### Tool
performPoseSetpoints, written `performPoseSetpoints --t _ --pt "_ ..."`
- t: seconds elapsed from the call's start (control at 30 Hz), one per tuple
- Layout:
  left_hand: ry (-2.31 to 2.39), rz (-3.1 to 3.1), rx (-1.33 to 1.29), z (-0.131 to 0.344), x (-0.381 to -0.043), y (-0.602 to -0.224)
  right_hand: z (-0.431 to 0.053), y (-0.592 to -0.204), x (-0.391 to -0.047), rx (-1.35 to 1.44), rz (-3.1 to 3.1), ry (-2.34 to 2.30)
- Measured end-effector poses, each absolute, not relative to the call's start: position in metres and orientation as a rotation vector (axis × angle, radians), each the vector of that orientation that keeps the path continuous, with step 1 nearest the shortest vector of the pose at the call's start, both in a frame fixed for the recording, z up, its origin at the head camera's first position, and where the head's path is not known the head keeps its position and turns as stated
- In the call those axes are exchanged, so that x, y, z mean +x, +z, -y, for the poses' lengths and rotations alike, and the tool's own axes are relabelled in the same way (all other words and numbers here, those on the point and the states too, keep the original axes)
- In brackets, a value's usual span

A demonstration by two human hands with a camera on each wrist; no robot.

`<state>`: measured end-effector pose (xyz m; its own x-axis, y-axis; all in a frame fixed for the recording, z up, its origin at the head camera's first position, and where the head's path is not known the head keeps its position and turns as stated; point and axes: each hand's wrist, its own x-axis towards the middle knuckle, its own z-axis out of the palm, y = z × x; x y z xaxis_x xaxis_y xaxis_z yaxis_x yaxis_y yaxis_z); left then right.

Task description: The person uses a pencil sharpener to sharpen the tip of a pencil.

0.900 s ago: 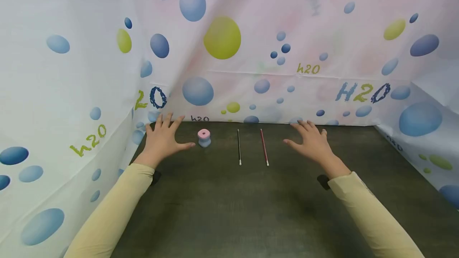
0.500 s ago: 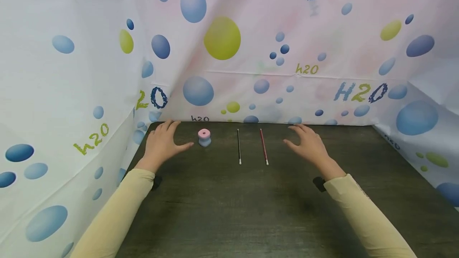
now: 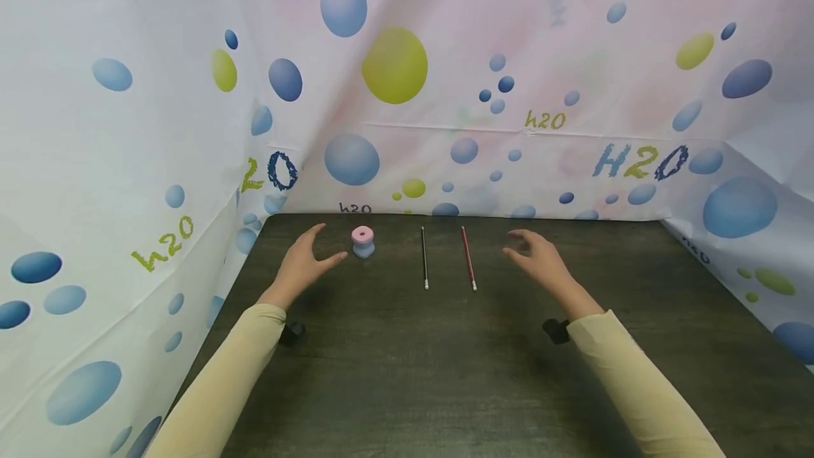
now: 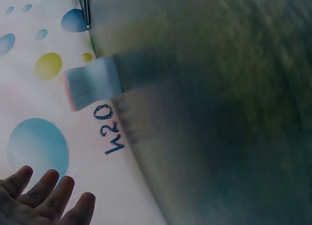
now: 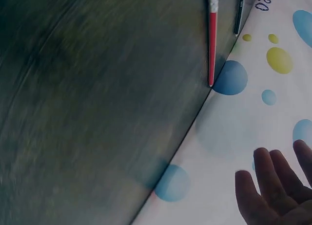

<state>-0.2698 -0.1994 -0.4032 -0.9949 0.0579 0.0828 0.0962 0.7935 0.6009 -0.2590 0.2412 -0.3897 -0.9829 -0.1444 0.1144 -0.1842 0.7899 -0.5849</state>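
My left hand point(image 3: 300, 263) hovers to the left of a small waisted pencil sharpener point(image 3: 363, 242), fingers and thumb spread apart and holding nothing. The sharpener stands upright, pink on top with a dark hole, pale blue below; its blue side point(image 4: 95, 84) shows in the left wrist view. Right of it lie a black pencil point(image 3: 425, 258) and a red pencil point(image 3: 469, 259), side by side, white eraser ends toward me. To the right of the red pencil, my right hand point(image 3: 540, 260) is held with its thumb apart from relaxed fingers, nothing in it.
Everything stands near the back of a dark table point(image 3: 407, 373). A white sheet printed with bubbles and lettering forms a back wall point(image 3: 445, 104) and side walls point(image 3: 76, 182). Dark wrist cameras point(image 3: 556, 331) sit under both sleeves.
Both hands have drawn back and lowered a little, and the fingers have become less spread. The sharpener and the pencils have stayed in place.
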Motion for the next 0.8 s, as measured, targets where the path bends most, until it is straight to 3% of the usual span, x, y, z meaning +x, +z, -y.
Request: performPoseSetpoints --t 0.6,0.8 --pt "-1.252 2.915 -0.032 0.193 -0.296 -0.419 -0.233 -0.394 -0.284 0.117 2.956 1.664" --pt "-1.330 2.926 0.002 0.190 -0.301 -0.425 -0.226 -0.399 -0.292 0.079 3.006 1.710"
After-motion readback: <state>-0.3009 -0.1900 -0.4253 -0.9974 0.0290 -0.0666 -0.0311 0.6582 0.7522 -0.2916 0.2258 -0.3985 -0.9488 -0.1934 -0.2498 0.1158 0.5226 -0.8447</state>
